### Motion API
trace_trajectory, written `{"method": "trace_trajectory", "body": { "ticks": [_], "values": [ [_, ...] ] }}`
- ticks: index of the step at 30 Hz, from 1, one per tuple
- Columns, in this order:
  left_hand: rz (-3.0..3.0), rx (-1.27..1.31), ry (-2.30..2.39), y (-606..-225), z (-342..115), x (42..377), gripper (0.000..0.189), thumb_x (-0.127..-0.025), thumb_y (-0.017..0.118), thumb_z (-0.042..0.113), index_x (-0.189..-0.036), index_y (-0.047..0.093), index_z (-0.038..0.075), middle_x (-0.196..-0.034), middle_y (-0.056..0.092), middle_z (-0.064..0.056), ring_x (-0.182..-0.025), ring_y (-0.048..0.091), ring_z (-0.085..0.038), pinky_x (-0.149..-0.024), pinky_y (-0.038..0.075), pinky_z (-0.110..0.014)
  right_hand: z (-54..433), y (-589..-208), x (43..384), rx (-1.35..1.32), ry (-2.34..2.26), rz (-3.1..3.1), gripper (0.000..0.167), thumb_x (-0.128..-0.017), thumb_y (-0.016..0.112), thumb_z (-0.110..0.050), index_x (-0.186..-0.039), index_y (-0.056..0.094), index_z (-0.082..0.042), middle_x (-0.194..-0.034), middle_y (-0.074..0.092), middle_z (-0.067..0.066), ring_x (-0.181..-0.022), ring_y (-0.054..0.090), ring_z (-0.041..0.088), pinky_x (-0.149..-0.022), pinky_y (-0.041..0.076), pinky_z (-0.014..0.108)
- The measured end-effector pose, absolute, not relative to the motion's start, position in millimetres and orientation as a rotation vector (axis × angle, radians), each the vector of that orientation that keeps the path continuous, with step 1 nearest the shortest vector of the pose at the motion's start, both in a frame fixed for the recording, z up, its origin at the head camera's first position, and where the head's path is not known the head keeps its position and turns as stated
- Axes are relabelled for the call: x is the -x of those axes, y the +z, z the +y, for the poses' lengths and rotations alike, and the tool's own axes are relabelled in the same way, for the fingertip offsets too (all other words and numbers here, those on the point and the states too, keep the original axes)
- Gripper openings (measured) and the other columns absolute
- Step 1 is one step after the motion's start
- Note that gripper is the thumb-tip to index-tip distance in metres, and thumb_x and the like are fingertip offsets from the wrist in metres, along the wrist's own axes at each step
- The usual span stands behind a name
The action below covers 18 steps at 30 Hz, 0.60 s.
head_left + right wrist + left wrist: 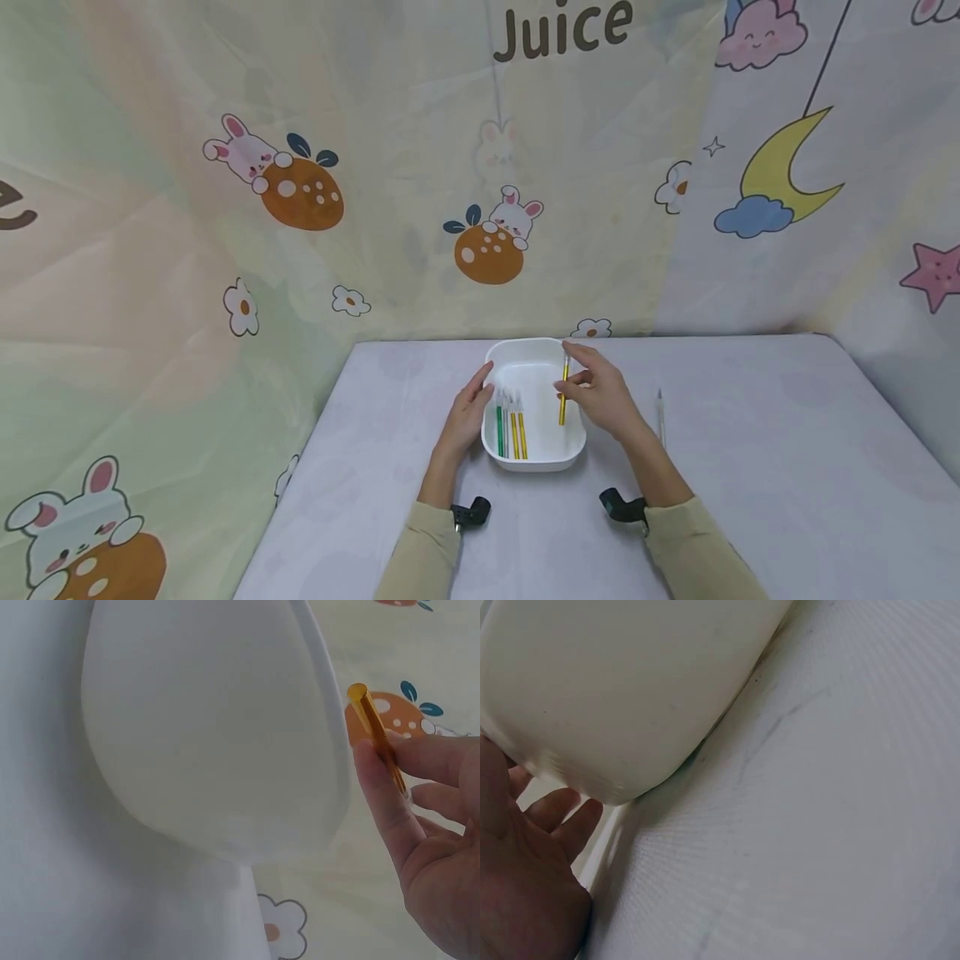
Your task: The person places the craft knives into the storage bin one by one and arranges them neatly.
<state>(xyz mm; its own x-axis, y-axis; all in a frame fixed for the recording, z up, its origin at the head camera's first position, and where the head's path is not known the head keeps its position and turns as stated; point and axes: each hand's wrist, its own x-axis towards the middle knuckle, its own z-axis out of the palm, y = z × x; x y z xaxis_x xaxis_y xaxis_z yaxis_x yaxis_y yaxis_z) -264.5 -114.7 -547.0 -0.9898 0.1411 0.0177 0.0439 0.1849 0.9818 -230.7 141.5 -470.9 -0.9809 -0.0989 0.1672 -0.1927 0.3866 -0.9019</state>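
Note:
A white tray [536, 450] stands on the table in the head view. My left hand [462, 421] rests against its left side, fingertips at the rim; in the left wrist view the fingers [577, 829] lie loosely beside the tray wall. My right hand [603, 396] pinches a slim gold pen [563, 400], clear at its far end, over the tray's right part. Thumb and fingers hold that pen in the right wrist view too, its round gold end outward. Inside the tray at left, a green pen [500, 429], a silver pen [506, 433] and gold pens [523, 433] lie side by side.
A white or silver pen [661, 417] lies on the table right of the tray, partly behind the right forearm. The table has a pale cloth [787, 467]. Behind it hangs a printed curtain [420, 167] with rabbits and fruit. Each wrist wears a black camera [622, 506].

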Motion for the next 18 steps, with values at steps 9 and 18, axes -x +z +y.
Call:
{"method": "trace_trajectory", "body": {
  "ticks": [9, 18],
  "values": [
    [2.371, -0.202, 1.939, -546.2, -114.2, 264.5, 0.047, -0.111, 0.046, 0.035, -0.158, 0.043, 0.037, -0.167, 0.036, 0.014, -0.159, 0.025, -0.013, -0.131, 0.020, -0.048, 127.7, -472.2, 228.5, -0.245, 1.609, -2.608, 0.074, -0.094, 0.076, -0.006, -0.160, 0.042, -0.012, -0.165, 0.038, 0.015, -0.097, 0.072, 0.021, -0.076, 0.062, 0.024],
    [2.348, -0.203, 1.965, -546.1, -115.0, 263.5, 0.047, -0.110, 0.048, 0.038, -0.157, 0.044, 0.038, -0.167, 0.036, 0.015, -0.159, 0.025, -0.013, -0.132, 0.019, -0.049, 116.7, -473.1, 227.8, -0.284, 1.597, -2.596, 0.073, -0.093, 0.077, -0.006, -0.158, 0.044, -0.011, -0.154, 0.049, 0.015, -0.094, 0.073, 0.019, -0.075, 0.063, 0.025]
  ]
}}
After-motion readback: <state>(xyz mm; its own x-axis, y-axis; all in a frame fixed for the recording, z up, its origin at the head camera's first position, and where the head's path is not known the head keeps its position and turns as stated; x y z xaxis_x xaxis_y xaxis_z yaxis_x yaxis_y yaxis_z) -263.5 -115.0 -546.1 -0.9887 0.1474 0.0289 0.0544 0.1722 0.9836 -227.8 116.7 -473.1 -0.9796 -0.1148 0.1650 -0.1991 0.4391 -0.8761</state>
